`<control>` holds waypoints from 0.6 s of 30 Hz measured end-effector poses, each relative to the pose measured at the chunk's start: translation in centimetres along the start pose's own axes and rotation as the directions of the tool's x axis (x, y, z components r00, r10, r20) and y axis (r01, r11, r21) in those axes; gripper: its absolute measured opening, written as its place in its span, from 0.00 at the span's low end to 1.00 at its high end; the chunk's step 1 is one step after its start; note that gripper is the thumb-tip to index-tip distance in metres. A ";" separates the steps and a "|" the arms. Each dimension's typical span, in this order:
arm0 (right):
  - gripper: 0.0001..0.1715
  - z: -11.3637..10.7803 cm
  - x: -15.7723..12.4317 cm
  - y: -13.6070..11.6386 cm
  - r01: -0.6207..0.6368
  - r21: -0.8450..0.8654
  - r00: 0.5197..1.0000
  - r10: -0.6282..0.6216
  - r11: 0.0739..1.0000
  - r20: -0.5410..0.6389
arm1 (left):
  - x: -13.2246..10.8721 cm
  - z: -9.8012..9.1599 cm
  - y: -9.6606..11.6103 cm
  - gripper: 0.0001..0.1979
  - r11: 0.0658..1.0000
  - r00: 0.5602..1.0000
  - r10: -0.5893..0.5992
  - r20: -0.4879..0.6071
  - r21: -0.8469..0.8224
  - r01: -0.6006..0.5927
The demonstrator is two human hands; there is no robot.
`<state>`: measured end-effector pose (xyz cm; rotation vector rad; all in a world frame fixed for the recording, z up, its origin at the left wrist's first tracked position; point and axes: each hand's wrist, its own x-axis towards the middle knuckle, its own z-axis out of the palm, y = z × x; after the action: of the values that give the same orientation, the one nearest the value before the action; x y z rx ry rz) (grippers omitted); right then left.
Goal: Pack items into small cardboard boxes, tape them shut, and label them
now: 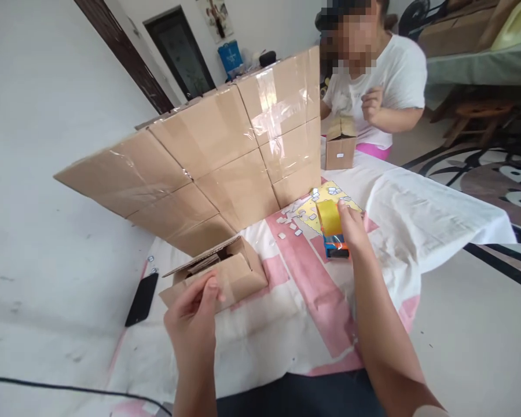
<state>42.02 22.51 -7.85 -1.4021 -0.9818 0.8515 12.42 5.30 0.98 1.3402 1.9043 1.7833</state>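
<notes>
My left hand (194, 315) is closed, fingers pinched on the near edge of a small open cardboard box (226, 272) lying on the table. My right hand (351, 229) reaches forward and grips a tape dispenser (332, 231), an orange and blue body carrying a yellowish tape roll. The dispenser rests on the white and pink tablecloth (304, 301). Several small white pieces (289, 223) are scattered just left of the dispenser, near a yellow sheet (325, 194).
A wall of taped cardboard boxes (226, 156) stands across the table's far side. Another person in a white shirt (382, 81) sits beyond it with a small box (340, 145). A black phone (142, 298) lies at the table's left edge.
</notes>
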 end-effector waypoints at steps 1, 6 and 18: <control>0.31 0.6 0.6 0.6 -0.066 -0.004 0.998 0.066 0.998 -0.014 | 0.2 -0.2 -0.4 0.12 0.999 0.998 -0.048 0.028 -0.020 0.048; 0.21 -0.9 1.1 0.8 -0.226 -0.129 0.961 0.200 0.966 -0.190 | 0.8 -1.5 -2.5 0.17 0.975 0.980 -0.193 0.053 -0.104 0.198; 0.12 8.7 -15.6 -10.6 0.368 0.256 0.690 -0.447 0.894 0.570 | -1.2 -2.2 -2.9 0.15 0.969 0.939 -0.221 0.262 -0.048 0.241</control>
<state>27.15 11.29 1.40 -0.7294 -1.6457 1.0252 10.26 3.38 -1.48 1.1966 1.7517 1.4785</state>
